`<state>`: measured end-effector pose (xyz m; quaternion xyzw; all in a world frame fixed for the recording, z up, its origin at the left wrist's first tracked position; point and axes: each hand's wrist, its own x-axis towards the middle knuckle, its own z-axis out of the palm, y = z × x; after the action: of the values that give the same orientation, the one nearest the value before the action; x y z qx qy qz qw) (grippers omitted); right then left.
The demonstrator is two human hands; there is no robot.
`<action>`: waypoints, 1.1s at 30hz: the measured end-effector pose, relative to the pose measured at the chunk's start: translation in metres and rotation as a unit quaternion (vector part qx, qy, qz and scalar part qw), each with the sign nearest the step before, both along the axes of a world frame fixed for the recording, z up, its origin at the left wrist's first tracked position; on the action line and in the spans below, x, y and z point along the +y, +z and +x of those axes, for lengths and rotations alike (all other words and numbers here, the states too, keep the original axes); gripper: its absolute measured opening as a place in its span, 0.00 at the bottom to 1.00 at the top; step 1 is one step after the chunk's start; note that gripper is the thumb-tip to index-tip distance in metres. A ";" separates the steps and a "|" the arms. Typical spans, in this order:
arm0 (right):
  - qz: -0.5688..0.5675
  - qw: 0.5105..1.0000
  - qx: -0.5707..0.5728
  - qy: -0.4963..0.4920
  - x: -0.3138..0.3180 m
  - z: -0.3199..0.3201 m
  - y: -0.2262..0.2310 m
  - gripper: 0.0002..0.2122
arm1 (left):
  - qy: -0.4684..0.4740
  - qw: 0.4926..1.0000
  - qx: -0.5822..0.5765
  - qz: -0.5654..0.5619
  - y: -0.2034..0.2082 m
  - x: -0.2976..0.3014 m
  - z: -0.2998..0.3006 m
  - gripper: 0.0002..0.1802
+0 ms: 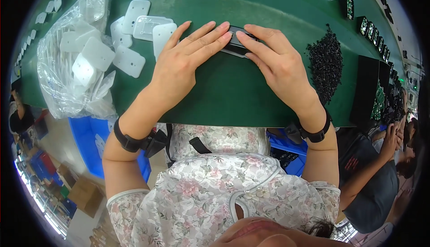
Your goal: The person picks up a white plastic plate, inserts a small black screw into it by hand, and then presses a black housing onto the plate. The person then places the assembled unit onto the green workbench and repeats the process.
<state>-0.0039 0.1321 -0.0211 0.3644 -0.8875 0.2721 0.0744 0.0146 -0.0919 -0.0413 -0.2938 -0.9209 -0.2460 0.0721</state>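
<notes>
A small black plastic case (236, 42) lies at the far middle of the green table, between my two hands. My left hand (183, 61) reaches over its left end, index and middle fingertips pressed against it, while the outer fingers spread away and the thumb is hidden. From the other side, my right hand (280, 63) grips the case between thumb and fingers. The fingers cover much of the case, so its inside cannot be made out. Close to my left fingers lies a translucent white plastic cover (162, 34).
More white covers (129, 61) and a clear plastic bag (56, 72) full of them lie left. On the right are a pile of small black parts (326, 63), a black box (365, 86) and a row of cases with circuit boards (369, 28). A blue bin (87, 144) stands below; another person's hand (392, 137) works far right.
</notes>
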 end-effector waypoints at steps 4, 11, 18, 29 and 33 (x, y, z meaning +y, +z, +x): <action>-0.046 0.998 -0.034 -0.013 0.002 0.000 -0.001 0.17 | -0.021 1.000 -0.010 0.018 0.003 -0.003 -0.004 0.30; -0.052 0.998 -0.046 -0.007 0.002 0.003 -0.002 0.18 | -0.017 1.000 -0.003 -0.010 0.006 -0.004 -0.002 0.28; -0.065 0.997 -0.046 -0.003 0.006 0.003 -0.006 0.19 | -0.027 1.000 -0.016 0.004 0.008 -0.004 -0.005 0.28; -0.045 0.998 -0.039 0.010 0.001 0.004 0.001 0.18 | -0.025 1.000 0.002 -0.014 0.012 -0.008 0.000 0.27; -0.044 0.998 -0.054 0.004 0.002 0.006 -0.003 0.19 | -0.028 0.999 -0.018 -0.025 0.011 -0.009 0.003 0.27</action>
<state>0.0025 0.1340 -0.0237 0.3492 -0.8758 0.3306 0.0408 0.0171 -0.1012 -0.0301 -0.3169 -0.9191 -0.2305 0.0412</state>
